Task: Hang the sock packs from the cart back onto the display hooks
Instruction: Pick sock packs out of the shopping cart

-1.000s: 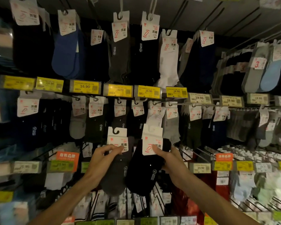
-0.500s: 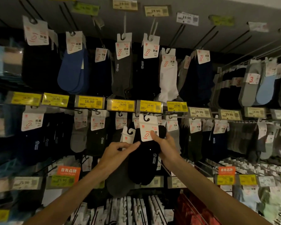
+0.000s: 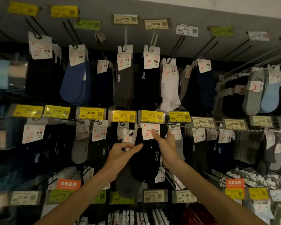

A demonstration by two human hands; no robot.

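**Two sock packs held up at the middle row of hooks**

Two bare forearms (image 3: 81,197) are seen rising from the bottom edge toward the middle of the display. The left hand (image 3: 122,154) is curled, and the white card of a grey sock pack (image 3: 128,184) is pinched between its thumb and fingertips; the grey sock hangs below the hand. The right hand (image 3: 166,148) is closed round a black sock pack (image 3: 146,161), with the thumb pressed on the front of its white card and the other fingers wrapped behind. The two packs are held touching, the black one overlapping the grey one and raised higher. The top of the black pack's card is set just beneath a yellow 16.90 price label (image 3: 152,116); whether it is caught on a hook cannot be told. The grey pack's card is held lower, its hook-shaped cut-out visible beneath the neighbouring yellow label (image 3: 122,116).

Behind the hands, the middle row is filled with hanging packs (image 3: 81,148) of dark and grey socks, each under its own label. On the lower rail, orange signs (image 3: 68,184) are fixed at left and right. Above, further packs are hung on black wire hooks (image 3: 177,46), among them a blue pack (image 3: 75,83) and a white pack (image 3: 169,90). At the very top, 19.90 labels (image 3: 125,19) are mounted against a grey panel (image 3: 169,7).
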